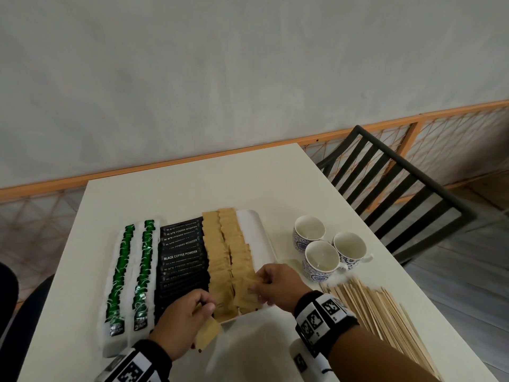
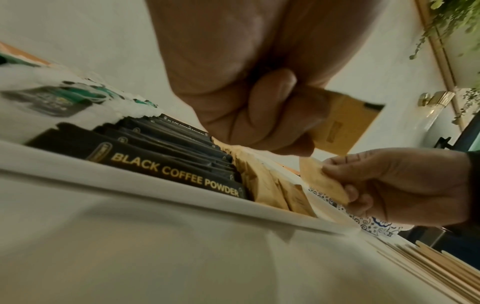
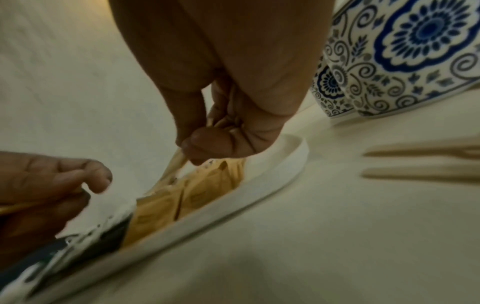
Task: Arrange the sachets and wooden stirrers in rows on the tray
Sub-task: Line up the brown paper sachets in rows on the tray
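A white tray holds rows of green-and-white sachets, black coffee sachets and brown paper sachets. My left hand sits at the tray's near edge and grips a brown sachet that hangs over the rim, seen also as the brown sachet in the left wrist view. My right hand pinches another brown sachet over the right brown row, the same sachet showing edge-on under the thumb. Wooden stirrers lie in a pile on the table to the right.
Three blue-patterned cups stand right of the tray, close behind my right hand. A black slatted chair stands at the table's far right corner. The white table ends near a grey wall.
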A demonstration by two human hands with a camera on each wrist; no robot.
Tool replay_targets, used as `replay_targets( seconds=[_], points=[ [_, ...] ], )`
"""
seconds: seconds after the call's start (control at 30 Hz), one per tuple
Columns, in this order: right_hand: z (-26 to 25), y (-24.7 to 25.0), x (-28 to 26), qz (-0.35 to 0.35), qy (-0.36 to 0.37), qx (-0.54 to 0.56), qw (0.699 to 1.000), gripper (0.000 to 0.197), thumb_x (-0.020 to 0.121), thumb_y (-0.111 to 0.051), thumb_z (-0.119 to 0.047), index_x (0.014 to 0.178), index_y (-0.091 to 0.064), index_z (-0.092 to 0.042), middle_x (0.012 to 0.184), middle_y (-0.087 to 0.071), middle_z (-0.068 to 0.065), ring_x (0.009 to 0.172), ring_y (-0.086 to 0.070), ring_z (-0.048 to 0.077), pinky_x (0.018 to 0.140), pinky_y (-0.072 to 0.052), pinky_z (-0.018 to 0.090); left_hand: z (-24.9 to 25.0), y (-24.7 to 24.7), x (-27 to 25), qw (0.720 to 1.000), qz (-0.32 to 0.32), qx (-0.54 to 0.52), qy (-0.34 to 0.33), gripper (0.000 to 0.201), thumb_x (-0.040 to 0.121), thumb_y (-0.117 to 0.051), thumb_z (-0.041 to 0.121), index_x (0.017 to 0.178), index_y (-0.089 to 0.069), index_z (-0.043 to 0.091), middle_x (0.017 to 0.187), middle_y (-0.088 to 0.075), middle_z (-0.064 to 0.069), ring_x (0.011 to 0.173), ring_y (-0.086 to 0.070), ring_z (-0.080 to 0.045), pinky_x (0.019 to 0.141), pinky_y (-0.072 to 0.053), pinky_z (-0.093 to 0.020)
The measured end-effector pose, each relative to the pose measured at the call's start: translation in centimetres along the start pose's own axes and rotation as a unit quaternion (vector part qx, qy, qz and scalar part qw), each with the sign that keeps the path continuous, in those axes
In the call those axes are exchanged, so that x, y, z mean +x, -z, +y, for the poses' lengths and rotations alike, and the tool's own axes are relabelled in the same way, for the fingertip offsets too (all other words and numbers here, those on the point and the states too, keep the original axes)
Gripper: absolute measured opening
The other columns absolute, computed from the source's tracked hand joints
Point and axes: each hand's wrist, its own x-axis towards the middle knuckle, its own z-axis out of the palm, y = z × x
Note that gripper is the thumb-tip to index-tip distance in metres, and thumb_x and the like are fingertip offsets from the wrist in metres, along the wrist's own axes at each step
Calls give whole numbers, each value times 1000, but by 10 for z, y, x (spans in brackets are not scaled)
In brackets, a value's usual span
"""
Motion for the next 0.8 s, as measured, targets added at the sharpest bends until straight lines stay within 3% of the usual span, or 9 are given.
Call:
replay_targets(
  seconds=[0.07,0.13,0.2,0.27,0.37,0.53,0.63,0.7,0.8],
  points=[
    [-10,-2,-7,-35,5,71,997,20,81,-75,-14,78,-56,-14,59,-65,2,50,-61,12,49,-49,23,4,-1,1,1000,-11,3,-10,11,95,-57,27,91,-67,25,99,-69,10,85,-64,-7,71,-48,-18],
    [-20,-6,-14,-66,26,77,994,20,81,-74,-14,82,-54,-13,61,-66,4,50,-61,15,51,-50,26,9,-3,2,999,-20,6,-25,12,93,-60,27,89,-71,28,94,-70,14,88,-62,3,78,-47,-18],
    [-27,-10,-22,-101,45,55,992,21,80,-74,-14,91,-56,-15,68,-68,5,54,-63,19,56,-54,31,12,-5,3,999,-24,14,-40,14,93,-60,24,86,-71,29,90,-70,20,85,-63,4,76,-46,-15],
    [-29,-13,-27,-147,47,72,985,34,77,-74,-4,103,-56,-18,76,-67,4,58,-65,20,60,-56,31,13,-7,4,998,-33,28,-42,15,93,-59,22,85,-70,28,87,-70,16,80,-63,2,71,-45,-14],
    [-23,-17,-34,-206,55,122,969,61,71,-76,9,113,-54,-29,84,-61,5,67,-64,23,65,-56,31,13,-9,3,997,-72,15,-36,14,93,-58,19,87,-69,24,89,-71,0,80,-65,-8,72,-47,-22],
    [-5,-26,-36,-150,64,65,985,33,70,-83,-5,86,-59,-21,74,-64,1,63,-63,14,68,-56,32,12,-15,1,989,-130,47,-59,11,88,-64,21,92,-73,24,92,-73,5,88,-67,-7,80,-51,-27],
    [6,-27,-32,-106,76,0,991,33,68,-86,-19,67,-57,-35,70,-57,-10,67,-54,8,67,-46,25,10,-17,3,987,-126,81,-53,22,87,-58,14,84,-69,32,84,-70,11,79,-63,2,74,-50,-23],
    [14,-22,-29,-83,75,-18,994,35,68,-85,-22,64,-56,-40,68,-55,-11,66,-52,9,65,-47,27,9,-16,3,989,-113,86,-38,21,91,-57,17,79,-63,33,77,-66,13,71,-59,5,68,-44,-16],
    [21,-7,-21,6,51,-74,996,36,72,-81,-22,63,-49,-35,67,-53,-10,63,-52,11,61,-48,28,5,-11,2,994,-92,58,-12,10,94,-57,27,87,-64,28,92,-69,8,89,-63,-3,81,-47,-24]
  ],
)
